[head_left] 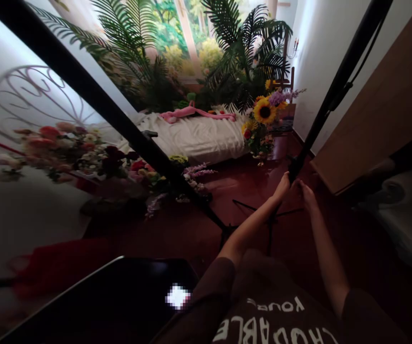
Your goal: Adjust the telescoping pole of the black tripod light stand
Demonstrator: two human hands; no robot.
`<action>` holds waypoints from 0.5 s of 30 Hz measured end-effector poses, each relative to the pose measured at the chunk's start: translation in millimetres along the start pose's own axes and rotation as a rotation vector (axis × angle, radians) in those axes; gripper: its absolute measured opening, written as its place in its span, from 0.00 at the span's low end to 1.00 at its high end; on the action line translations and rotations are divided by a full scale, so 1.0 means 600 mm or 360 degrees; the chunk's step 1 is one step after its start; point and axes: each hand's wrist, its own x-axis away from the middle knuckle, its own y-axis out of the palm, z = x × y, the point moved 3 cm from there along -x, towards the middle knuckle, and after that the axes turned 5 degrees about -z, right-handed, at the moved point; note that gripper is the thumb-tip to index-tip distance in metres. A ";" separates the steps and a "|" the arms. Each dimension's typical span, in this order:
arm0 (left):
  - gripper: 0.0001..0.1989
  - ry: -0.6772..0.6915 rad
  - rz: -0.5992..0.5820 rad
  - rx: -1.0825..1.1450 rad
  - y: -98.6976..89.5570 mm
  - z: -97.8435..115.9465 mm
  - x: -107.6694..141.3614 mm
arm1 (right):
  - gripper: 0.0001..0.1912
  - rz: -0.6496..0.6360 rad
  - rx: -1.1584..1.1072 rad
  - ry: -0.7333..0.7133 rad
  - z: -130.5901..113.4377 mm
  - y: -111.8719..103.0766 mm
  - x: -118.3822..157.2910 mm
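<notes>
Both of my arms reach forward to a slanted black stand pole on the right side of the view. My left hand is closed around the pole just below a dark clamp or knob. Close by on the pole's right side is my right hand, its fingers bent toward the pole; shadow hides whether they grip it. The pole's thin tripod legs spread over the dark red floor below my hands.
Another black pole crosses diagonally on the left. A white-draped bed holds a pink plush toy. Flowers, palm leaves and a brown panel surround the area. A black screen-like panel lies at the lower left.
</notes>
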 end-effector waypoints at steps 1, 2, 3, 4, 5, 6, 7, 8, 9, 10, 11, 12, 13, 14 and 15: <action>0.27 -0.0031 -0.0010 0.0006 0.008 -0.005 -0.005 | 0.31 -0.0020 -0.0002 -0.0034 0.001 -0.001 0.000; 0.25 -0.0048 -0.0011 0.0006 0.013 -0.009 -0.007 | 0.31 -0.0037 0.0009 -0.0071 0.002 -0.002 0.000; 0.23 -0.0055 -0.0008 0.0004 0.015 -0.012 -0.008 | 0.31 -0.0051 0.0035 -0.0109 0.002 -0.004 0.001; 0.21 -0.0058 -0.0006 0.0005 0.015 -0.014 -0.008 | 0.31 -0.0057 0.0067 -0.0146 0.003 -0.006 0.000; 0.20 -0.0062 -0.0005 0.0010 0.015 -0.015 -0.008 | 0.31 -0.0050 0.0102 -0.0183 0.003 -0.008 0.000; 0.21 -0.0070 0.0000 0.0019 0.014 -0.016 -0.007 | 0.32 -0.0037 0.0138 -0.0224 0.002 -0.010 0.000; 0.21 -0.0079 0.0002 0.0029 0.012 -0.015 -0.005 | 0.32 -0.0026 0.0176 -0.0269 0.002 -0.012 -0.001; 0.21 -0.0088 0.0002 0.0037 0.012 -0.015 -0.004 | 0.32 -0.0026 0.0216 -0.0319 0.002 -0.014 -0.001; 0.21 -0.0097 0.0005 0.0041 0.011 -0.014 -0.004 | 0.32 -0.0030 0.0257 -0.0374 0.003 -0.016 -0.002; 0.21 -0.0104 0.0007 0.0043 0.011 -0.013 -0.003 | 0.32 -0.0029 0.0303 -0.0434 0.004 -0.018 -0.003; 0.21 -0.0110 0.0007 0.0043 0.011 -0.012 -0.003 | 0.31 -0.0028 0.0361 -0.0500 0.005 -0.021 -0.004; 0.21 -0.0113 0.0003 0.0041 0.011 -0.012 -0.003 | 0.31 -0.0020 0.0436 -0.0569 0.007 -0.025 -0.006; 0.21 -0.0117 -0.0003 0.0039 0.011 -0.011 -0.003 | 0.30 -0.0005 0.0527 -0.0641 0.009 -0.028 -0.008; 0.21 -0.0121 -0.0010 0.0035 0.012 -0.011 -0.003 | 0.29 0.0019 0.0629 -0.0721 0.011 -0.032 -0.009; 0.21 -0.0126 -0.0017 0.0031 0.012 -0.012 -0.003 | 0.29 0.0049 0.0736 -0.0809 0.012 -0.036 -0.010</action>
